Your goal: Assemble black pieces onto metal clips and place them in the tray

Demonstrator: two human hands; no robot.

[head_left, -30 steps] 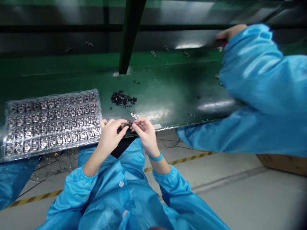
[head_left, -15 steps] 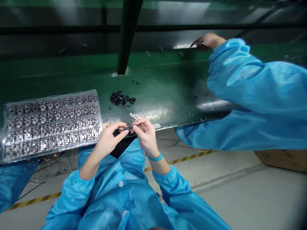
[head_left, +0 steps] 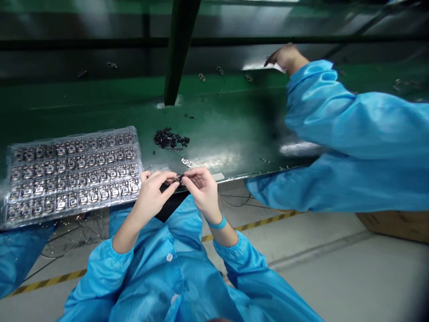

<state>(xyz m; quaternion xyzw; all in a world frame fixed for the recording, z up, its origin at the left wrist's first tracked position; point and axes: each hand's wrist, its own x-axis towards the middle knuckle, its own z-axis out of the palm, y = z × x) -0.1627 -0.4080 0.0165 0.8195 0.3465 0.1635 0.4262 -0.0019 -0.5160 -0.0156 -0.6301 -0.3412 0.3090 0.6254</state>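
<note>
Between my two hands, at the bench's front edge, is a small dark circuit board (head_left: 179,178), mostly covered by fingers. My left hand (head_left: 152,191) pinches its left side. Closed on its right side are the thumb and fingertips of my right hand (head_left: 203,190), which wears a blue wristband (head_left: 217,222). Just beyond my fingers a loose silvery circuit board (head_left: 187,163) lies on the green bench. Farther back is a pile of small black parts (head_left: 169,138). To my left, a clear plastic tray (head_left: 140,156) holds rows of similar boards.
A co-worker's hand (head_left: 287,57) reaches over the bench (head_left: 228,125) at the far right, with a blue sleeve (head_left: 335,116) across that side. A dark green post (head_left: 181,53) rises from the bench. Several small assemblies (head_left: 201,77) lie along the back strip.
My hands stay at the same spot, with my right fingers slightly shifted on the board. The small assemblies at the back have slid a little left. The co-worker's hand has moved slightly left.
</note>
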